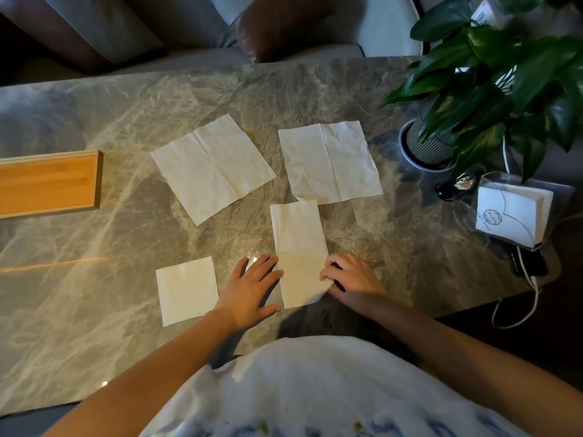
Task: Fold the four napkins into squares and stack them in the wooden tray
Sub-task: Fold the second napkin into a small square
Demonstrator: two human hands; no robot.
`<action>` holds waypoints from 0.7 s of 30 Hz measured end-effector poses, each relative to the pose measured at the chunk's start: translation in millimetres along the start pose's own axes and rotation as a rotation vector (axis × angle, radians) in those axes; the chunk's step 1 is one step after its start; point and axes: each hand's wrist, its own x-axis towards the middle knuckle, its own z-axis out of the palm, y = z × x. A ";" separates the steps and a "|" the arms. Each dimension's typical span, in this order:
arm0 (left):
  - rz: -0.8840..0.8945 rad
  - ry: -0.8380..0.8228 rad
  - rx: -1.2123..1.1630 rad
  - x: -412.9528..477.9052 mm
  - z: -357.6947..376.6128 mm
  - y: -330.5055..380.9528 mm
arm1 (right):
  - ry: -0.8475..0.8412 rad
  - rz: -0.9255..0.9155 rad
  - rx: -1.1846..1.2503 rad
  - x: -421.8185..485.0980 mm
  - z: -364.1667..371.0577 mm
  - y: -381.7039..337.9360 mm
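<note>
Four white napkins lie on the marble table (94, 279). Two unfolded napkins sit at the back, one at centre (213, 167) and one to its right (329, 162). A napkin folded into a square (186, 290) rests at the front left. A napkin folded in half lengthwise (299, 244) lies in front of me. My left hand (252, 290) lies flat with fingers spread at its left edge. My right hand (350, 275) pinches the near right corner, lifting it slightly. The wooden tray (47, 184) stands at the far left, holding nothing visible.
A potted plant (492, 89) stands at the back right. Beside it are a clear holder of white napkins (514, 212), a small dark holder (456, 186) and a white cable (530, 298). Seats line the table's far side.
</note>
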 end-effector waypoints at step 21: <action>-0.105 0.176 -0.154 -5.9 -7.6 16.7 | 0.013 0.103 0.412 -6.9 1.5 -25.0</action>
